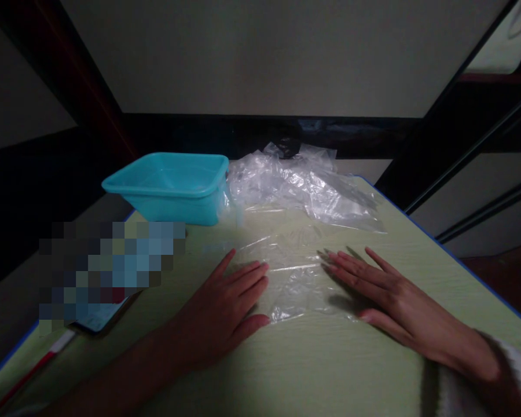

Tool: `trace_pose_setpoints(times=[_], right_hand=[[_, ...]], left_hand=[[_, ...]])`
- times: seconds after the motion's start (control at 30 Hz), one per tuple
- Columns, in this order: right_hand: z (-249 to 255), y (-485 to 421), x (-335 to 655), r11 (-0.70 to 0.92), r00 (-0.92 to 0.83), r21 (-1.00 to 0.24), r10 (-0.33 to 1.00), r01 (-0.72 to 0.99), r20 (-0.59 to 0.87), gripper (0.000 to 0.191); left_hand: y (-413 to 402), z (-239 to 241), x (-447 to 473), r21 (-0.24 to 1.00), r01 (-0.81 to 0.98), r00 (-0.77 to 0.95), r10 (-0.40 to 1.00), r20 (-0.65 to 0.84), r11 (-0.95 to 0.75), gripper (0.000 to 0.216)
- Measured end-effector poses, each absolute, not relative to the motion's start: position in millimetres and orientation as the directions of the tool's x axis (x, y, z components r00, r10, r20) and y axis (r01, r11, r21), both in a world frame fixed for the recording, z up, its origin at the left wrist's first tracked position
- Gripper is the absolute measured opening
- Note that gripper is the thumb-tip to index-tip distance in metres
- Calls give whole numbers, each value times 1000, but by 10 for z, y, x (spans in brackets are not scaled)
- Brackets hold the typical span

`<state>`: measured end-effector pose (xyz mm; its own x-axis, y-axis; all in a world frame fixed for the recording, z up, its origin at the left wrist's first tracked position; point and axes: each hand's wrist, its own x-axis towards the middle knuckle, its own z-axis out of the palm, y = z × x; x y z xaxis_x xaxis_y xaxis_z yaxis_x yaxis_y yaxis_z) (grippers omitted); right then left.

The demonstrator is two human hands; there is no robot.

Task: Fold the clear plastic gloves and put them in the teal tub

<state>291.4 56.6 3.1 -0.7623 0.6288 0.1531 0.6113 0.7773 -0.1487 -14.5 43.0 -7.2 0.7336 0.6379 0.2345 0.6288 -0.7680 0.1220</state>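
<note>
A clear plastic bag (293,272) lies flat on the pale green table (312,370) in front of me. My left hand (223,304) rests palm down on the bag's left edge, fingers stretched out. My right hand (382,289) lies flat on the bag's right side, fingers extended toward the left. Neither hand grips anything.
A heap of crumpled clear plastic bags (299,185) sits at the back of the table. A turquoise plastic tub (169,185) stands at the back left. A blurred-out patch (108,269) covers part of the left side, with a phone-like flat object (98,321) and a red-and-white stick (35,368) nearby.
</note>
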Motion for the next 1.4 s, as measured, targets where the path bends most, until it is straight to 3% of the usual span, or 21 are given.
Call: trace_pose_setpoints(times=[0.13,0.33,0.6,0.8,1.1,1.27,1.4], right_hand=[[113,533,2868,832,-838,-237,536,502,104,53],[124,537,2861,823,-832,-257,544,506,104,49],[51,573,2914,804,-800,-163,590,571,106,48],[32,580,2928,778,-766,-169,626,605,144,46],[-16,602,2891,735,-709,-141,678,664,193,46],[-38,632,2812,715,-693,-131,699,687,175,50],[-61,678,2736,695,-681,-130,719,707,139,54]], left_hand=[[425,-38,-149,112,632,737,640,219,-766,39],[441,-67,-176,129,591,762,603,235,-797,39],[432,-103,-154,160,550,771,572,278,-819,42],[402,11,-138,145,501,829,521,201,-853,48],[328,87,-100,222,412,871,453,191,-884,59],[259,3,-74,193,347,894,386,228,-918,56],[211,-56,-37,160,341,892,373,257,-926,36]])
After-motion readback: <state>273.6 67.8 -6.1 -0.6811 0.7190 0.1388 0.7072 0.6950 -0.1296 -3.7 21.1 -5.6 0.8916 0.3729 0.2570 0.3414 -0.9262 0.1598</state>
